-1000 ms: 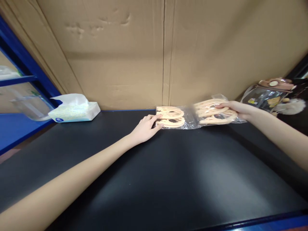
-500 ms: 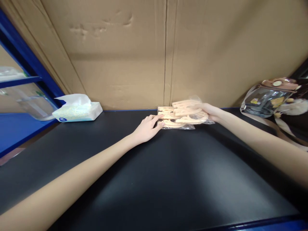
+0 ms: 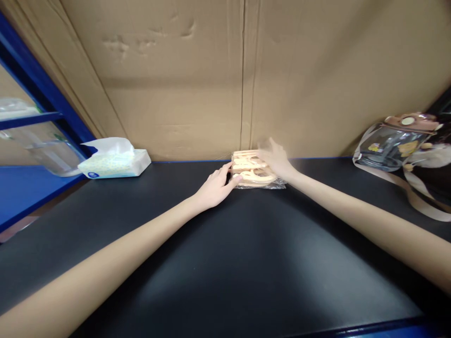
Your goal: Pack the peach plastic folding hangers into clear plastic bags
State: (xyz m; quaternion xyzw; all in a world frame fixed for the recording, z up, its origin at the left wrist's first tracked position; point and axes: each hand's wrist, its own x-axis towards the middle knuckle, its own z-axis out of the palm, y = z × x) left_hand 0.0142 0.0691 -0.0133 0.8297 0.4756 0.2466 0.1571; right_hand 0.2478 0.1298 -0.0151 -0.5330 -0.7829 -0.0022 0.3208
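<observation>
Grip of both hands, head view: left hand (image 3: 214,188) rests open-fingered against the near edge of the bagged hook packs (image 3: 252,170), steadying the stack, right hand (image 3: 276,159) spread flat on top, at the counter's (image 3: 246,263) far edge beside the cardboard wall (image 3: 243,80), open counter all around.

No lettering can be read: the blue mark on the white soft tissue pack (image 3: 114,164) is too blurred.

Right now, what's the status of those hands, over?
Left hand flat against bagged hangers, open. Right hand on top of the stack, blurred, grip unclear. Black table around the stack bare.
</observation>
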